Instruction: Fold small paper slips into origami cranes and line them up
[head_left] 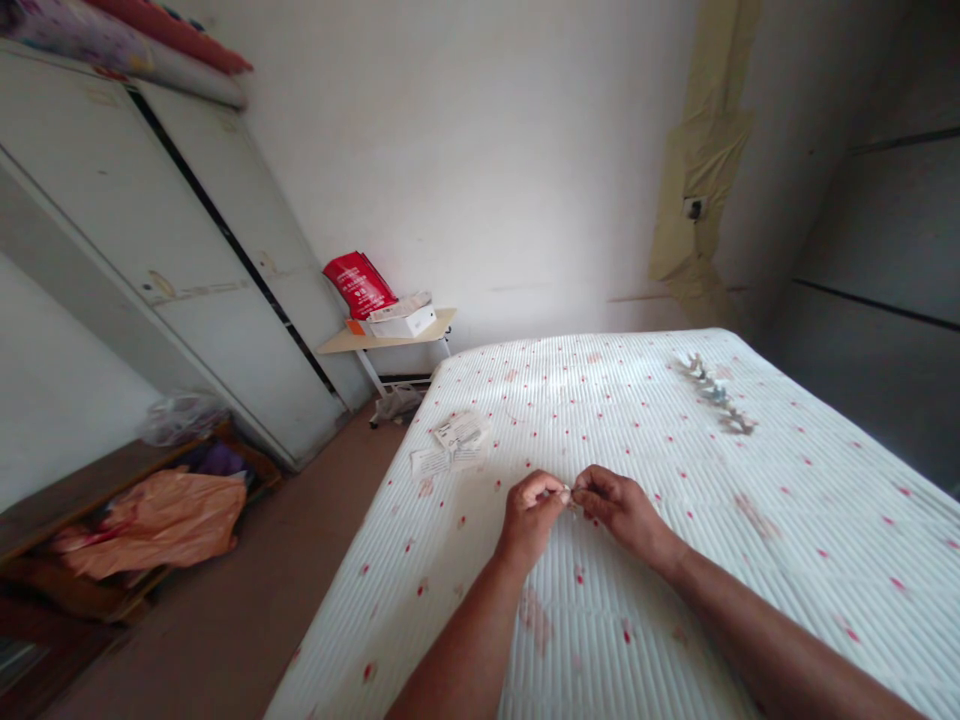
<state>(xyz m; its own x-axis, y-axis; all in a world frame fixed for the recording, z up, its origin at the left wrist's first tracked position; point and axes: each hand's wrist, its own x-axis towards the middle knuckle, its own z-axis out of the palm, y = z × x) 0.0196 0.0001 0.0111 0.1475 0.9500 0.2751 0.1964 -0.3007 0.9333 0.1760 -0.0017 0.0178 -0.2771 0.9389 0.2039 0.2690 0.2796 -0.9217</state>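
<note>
My left hand (536, 510) and my right hand (616, 503) meet above the middle of the bed (645, 620), which has a white ribbed cover with small red marks. Both are closed in a pinch, fingertips almost touching. Between them is a small pale item (568, 492), too small to name and mostly hidden by the fingers. To the left on the bed lie papers in what looks like clear plastic wrapping (457, 440). Farther off at the right, a row of small grey and brown pieces (716, 393) rests on the cover; their kind is unclear.
Past the bed's far left corner stands a small table (386, 335) with a red bag (358, 284) and a white box (403, 316). A white cabinet (202, 230) fills the left wall. Below it, an orange plastic bag (165, 520) lies on a low wooden shelf.
</note>
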